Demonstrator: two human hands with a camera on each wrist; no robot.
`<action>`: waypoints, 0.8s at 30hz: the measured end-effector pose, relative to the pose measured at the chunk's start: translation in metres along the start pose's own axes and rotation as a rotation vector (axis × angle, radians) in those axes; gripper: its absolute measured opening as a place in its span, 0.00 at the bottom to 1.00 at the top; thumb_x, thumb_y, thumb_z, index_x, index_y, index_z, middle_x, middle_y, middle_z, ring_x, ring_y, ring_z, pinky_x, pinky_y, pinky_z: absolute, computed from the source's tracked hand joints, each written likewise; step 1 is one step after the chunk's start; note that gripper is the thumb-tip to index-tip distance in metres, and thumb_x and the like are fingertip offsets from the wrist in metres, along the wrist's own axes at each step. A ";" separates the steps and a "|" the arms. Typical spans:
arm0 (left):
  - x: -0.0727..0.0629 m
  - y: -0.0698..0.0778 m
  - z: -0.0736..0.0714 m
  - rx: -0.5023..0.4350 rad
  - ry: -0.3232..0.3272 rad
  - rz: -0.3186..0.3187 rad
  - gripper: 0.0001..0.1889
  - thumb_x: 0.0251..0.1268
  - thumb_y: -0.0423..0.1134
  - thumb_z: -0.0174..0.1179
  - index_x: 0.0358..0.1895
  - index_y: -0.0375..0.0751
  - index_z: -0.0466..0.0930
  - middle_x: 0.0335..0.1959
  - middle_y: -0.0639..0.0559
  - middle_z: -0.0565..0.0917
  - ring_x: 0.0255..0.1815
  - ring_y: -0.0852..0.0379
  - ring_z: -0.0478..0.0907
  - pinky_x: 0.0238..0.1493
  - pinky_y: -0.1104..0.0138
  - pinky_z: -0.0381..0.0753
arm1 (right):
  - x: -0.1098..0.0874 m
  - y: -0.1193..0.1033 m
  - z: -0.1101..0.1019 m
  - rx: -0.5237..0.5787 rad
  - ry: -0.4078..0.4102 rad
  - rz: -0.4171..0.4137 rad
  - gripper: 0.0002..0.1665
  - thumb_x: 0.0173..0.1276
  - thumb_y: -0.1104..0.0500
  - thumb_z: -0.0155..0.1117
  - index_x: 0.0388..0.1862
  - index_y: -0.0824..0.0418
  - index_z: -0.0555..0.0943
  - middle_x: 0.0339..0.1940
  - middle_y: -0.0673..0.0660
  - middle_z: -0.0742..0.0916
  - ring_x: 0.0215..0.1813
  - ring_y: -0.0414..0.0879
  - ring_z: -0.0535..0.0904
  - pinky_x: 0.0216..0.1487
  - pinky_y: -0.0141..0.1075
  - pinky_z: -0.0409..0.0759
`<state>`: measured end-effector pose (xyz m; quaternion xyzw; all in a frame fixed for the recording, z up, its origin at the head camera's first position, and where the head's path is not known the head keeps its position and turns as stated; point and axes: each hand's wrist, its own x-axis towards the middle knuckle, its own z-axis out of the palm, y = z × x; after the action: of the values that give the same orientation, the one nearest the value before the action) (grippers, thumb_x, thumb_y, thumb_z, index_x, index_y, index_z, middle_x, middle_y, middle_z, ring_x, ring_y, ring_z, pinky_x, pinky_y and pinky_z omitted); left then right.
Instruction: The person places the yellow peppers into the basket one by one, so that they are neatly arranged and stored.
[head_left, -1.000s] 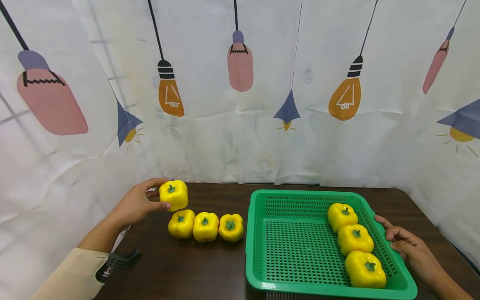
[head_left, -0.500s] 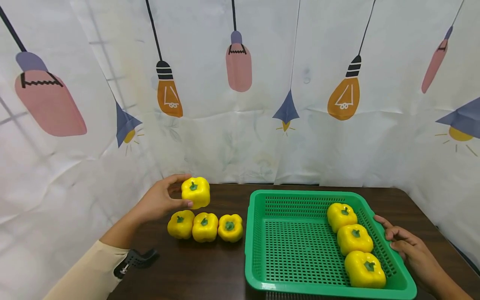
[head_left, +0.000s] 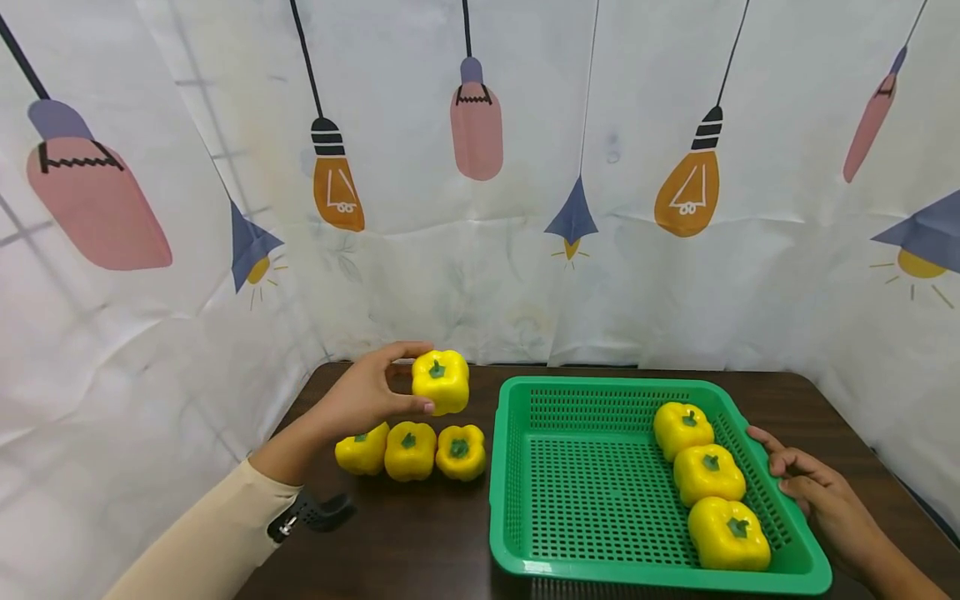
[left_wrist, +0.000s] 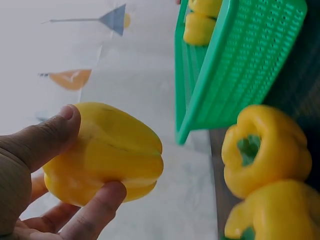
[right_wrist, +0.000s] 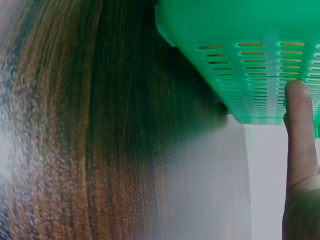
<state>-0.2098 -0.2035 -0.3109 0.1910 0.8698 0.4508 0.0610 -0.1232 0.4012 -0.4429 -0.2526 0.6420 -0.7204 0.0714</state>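
My left hand (head_left: 365,392) holds a yellow bell pepper (head_left: 442,383) above the back of the table, thumb and fingers around its sides. In the left wrist view this bell pepper (left_wrist: 107,152) lies between thumb and fingertips. Below it, three more yellow bell peppers (head_left: 410,454) stand in a row; my forearm partly covers the leftmost. To their right is a green perforated plastic basket (head_left: 660,578) with three yellow bell peppers (head_left: 708,475) lined along its right wall. My right hand (head_left: 821,492) touches that wall from outside; a straight finger (right_wrist: 300,110) rests on it in the right wrist view.
The dark wooden table (head_left: 405,542) runs back to a white curtain (head_left: 420,283) printed with hanging lamps, which also borders both sides. A black strap (head_left: 315,512) hangs at my left wrist. The basket's rim rises beside the row of peppers.
My left hand has moved right with its bell pepper, from above the leftmost pepper to above the right end of the row. The right hand and basket have stayed in place.
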 end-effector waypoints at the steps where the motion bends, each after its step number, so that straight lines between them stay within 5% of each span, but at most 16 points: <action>1: 0.001 0.003 0.003 0.002 -0.002 0.006 0.45 0.54 0.49 0.79 0.75 0.50 0.67 0.70 0.52 0.73 0.68 0.45 0.74 0.58 0.51 0.82 | 0.000 -0.001 0.000 -0.006 0.008 0.005 0.20 0.80 0.76 0.29 0.47 0.64 0.71 0.78 0.39 0.68 0.71 0.32 0.70 0.48 0.39 0.86; 11: 0.013 0.018 0.021 -0.056 -0.049 0.065 0.43 0.54 0.46 0.80 0.74 0.52 0.69 0.68 0.52 0.74 0.63 0.48 0.79 0.47 0.59 0.87 | 0.000 -0.001 0.001 0.023 -0.007 0.021 0.20 0.81 0.76 0.29 0.48 0.64 0.72 0.78 0.37 0.67 0.71 0.32 0.70 0.49 0.39 0.86; 18: 0.023 0.024 0.037 -0.023 -0.081 0.116 0.43 0.54 0.45 0.80 0.75 0.51 0.69 0.70 0.53 0.74 0.63 0.49 0.79 0.53 0.59 0.84 | 0.000 0.000 0.001 0.109 -0.028 0.022 0.22 0.81 0.76 0.27 0.49 0.64 0.72 0.78 0.37 0.67 0.72 0.34 0.69 0.53 0.41 0.85; 24: 0.034 0.029 0.051 -0.038 -0.121 0.140 0.44 0.55 0.45 0.80 0.75 0.48 0.68 0.70 0.53 0.73 0.63 0.50 0.79 0.51 0.61 0.85 | 0.002 -0.003 0.004 0.067 -0.004 0.029 0.21 0.81 0.75 0.28 0.48 0.64 0.72 0.77 0.37 0.68 0.71 0.33 0.71 0.51 0.40 0.85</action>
<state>-0.2191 -0.1363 -0.3155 0.2770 0.8404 0.4579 0.0852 -0.1224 0.3974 -0.4396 -0.2421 0.6208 -0.7400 0.0915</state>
